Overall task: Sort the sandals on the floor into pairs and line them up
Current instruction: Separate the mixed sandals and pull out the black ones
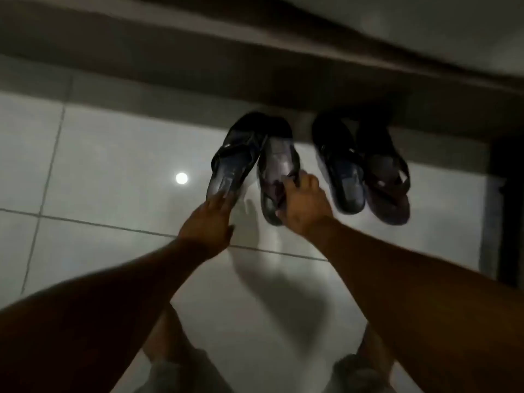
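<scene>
Several dark sandals lie on the white tiled floor (113,154) near a wall base. A black slide sandal (235,154) lies on the left, tilted, and my left hand (209,222) touches its heel end with the fingers spread flat. Beside it a dark sandal (276,171) points the other way; my right hand (304,205) grips its strap. Further right lie a black slide sandal (340,171) and a dark flip-flop (385,180), side by side. The picture is dim and blurred.
A dark skirting and wall (255,66) run across just behind the sandals. A dark upright edge (504,208) stands at the right. A ceiling light reflects on the tile (181,178). My knees (175,361) show at the bottom.
</scene>
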